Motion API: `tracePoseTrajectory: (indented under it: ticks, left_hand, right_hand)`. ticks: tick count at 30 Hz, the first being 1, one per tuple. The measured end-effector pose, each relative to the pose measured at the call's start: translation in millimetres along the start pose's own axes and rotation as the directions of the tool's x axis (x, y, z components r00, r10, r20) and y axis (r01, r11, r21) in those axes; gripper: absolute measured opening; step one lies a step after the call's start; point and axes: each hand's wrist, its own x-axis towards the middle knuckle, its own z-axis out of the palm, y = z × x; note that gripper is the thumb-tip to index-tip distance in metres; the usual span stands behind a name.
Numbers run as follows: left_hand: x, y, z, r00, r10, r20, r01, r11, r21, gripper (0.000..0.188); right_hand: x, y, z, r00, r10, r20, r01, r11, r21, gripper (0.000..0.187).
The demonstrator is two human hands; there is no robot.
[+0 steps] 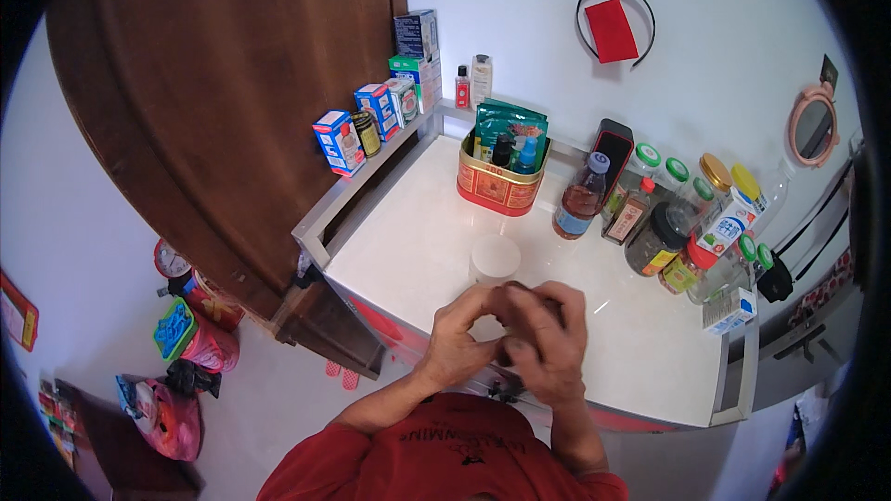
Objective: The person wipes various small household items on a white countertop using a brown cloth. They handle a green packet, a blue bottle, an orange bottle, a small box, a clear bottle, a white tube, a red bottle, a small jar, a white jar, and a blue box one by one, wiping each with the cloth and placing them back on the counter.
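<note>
Both my hands meet over the table's near edge, fingers curled. My left hand (461, 339) bends its thumb and fingers round, with a pale patch between them that may be the tabletop or a white thing. My right hand (560, 348) closes against it from the other side. A dark brown area shows between the hands; shadow and fingers hide what it is. Just beyond my fingers stands a white round container (495, 258), upright on the white tabletop (408, 223) and apart from my hands as far as I can see.
A red and gold tin (501, 195) holds green packets and small bottles. To its right stand a brown drink bottle (582, 199), a dark speaker (613, 150) and several lidded jars (654, 246). Small boxes (340, 144) line the left ledge beside a brown wooden door (232, 83).
</note>
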Motion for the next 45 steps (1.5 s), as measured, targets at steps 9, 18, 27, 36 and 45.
tracePoseTrajectory:
  ticks: [9,18,27,36,45]
  left_hand:
    - [-6.0,-14.5,-16.0,0.999,0.041,0.02,-0.033,0.948,-0.316,0.05]
    - [-0.7,-3.7,-3.1,0.962,0.265,0.063,-0.271,0.954,0.127,0.052]
    - [-10.2,-7.4,-6.5,0.973,0.221,-0.064,-0.21,0.966,0.15,0.044]
    - [-12.5,-14.3,-4.4,0.987,0.052,-0.15,-0.041,0.996,0.074,0.042]
    - [-17.2,-23.4,-11.3,0.995,-0.103,-0.021,0.099,0.986,-0.136,0.048]
  right_hand:
    - [-26.9,12.6,11.2,0.995,0.101,-0.011,-0.086,0.896,0.436,0.042]
    - [-24.7,-3.9,17.0,0.825,0.43,0.367,-0.478,0.183,0.859,0.059]
    - [-27.2,1.1,22.3,0.72,0.578,0.384,-0.591,0.218,0.777,0.038]
    - [-15.4,19.3,19.5,0.996,0.085,0.002,-0.085,0.991,0.1,0.03]
    - [-13.9,15.4,7.5,0.992,0.045,0.118,-0.071,0.973,0.222,0.036]
